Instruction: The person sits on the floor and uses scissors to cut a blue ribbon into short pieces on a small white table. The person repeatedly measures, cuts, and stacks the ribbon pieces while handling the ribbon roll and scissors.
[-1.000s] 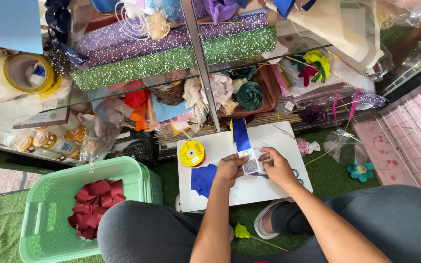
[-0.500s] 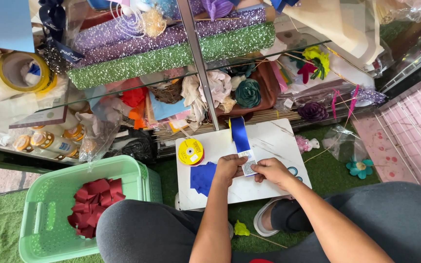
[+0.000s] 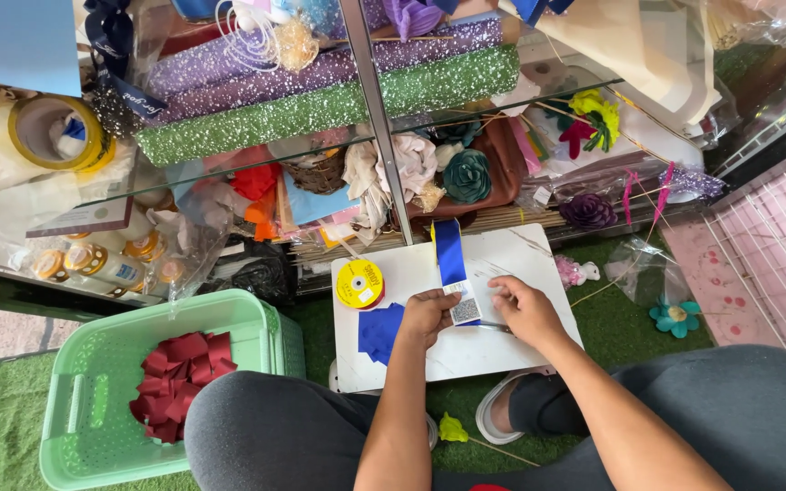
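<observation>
A white board (image 3: 520, 259) lies on the green turf in front of my knees. A blue ribbon strip (image 3: 449, 252) runs up the board from a small silvery glitter piece (image 3: 466, 310). My left hand (image 3: 428, 314) pinches the left edge of that piece. My right hand (image 3: 525, 311) presses down beside it on the right, with a thin dark tool partly hidden under the fingers. Several cut blue ribbon pieces (image 3: 380, 331) lie at the board's left. A yellow ribbon spool (image 3: 359, 284) sits at its top left corner.
A mint green basket (image 3: 84, 400) with a red ribbon bow (image 3: 179, 382) stands at my left. Behind the board a glass shelf holds glitter rolls (image 3: 329, 100), fabric flowers and glue bottles (image 3: 102, 264). A tape roll (image 3: 52, 132) sits at the far left. A teal flower (image 3: 675, 316) lies right.
My right hand has slid a little to the right on the board. My left hand keeps its pinch on the glitter piece, and the camera has tilted slightly.
</observation>
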